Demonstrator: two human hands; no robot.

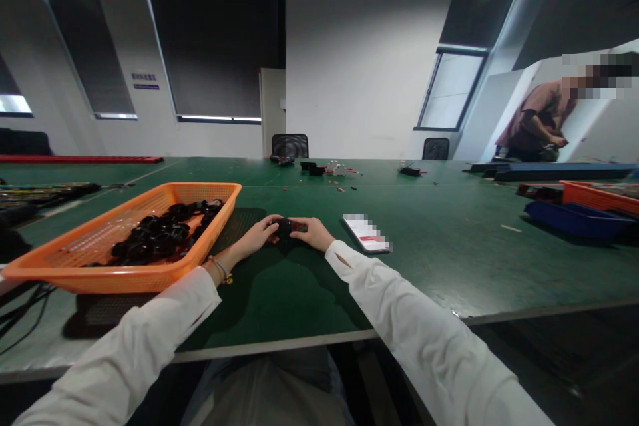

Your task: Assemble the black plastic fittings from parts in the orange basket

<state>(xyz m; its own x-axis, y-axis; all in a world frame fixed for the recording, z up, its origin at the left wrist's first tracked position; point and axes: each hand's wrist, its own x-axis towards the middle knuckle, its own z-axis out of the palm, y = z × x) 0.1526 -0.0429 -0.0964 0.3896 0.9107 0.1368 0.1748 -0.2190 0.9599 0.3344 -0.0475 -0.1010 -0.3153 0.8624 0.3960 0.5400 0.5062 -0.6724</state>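
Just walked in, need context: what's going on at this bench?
The left hand and right hand hold a small black part between them, over a green table. It is too small to identify. An orange basket with glossy black parts in it stands to the left; a phone lies to the right. Another person is leaning forward in the right background.

One black part [284, 228] was held between the left hand [263, 231] and right hand [310, 231]. Left of them stood one orange basket [150, 278], its black pieces [157, 234] too heaped to count. To their right were one smartphone [364, 233], one blue bin [579, 221], one orange container [599, 197] and one person [542, 116]; beyond, two mesh-backed chairs [290, 146].
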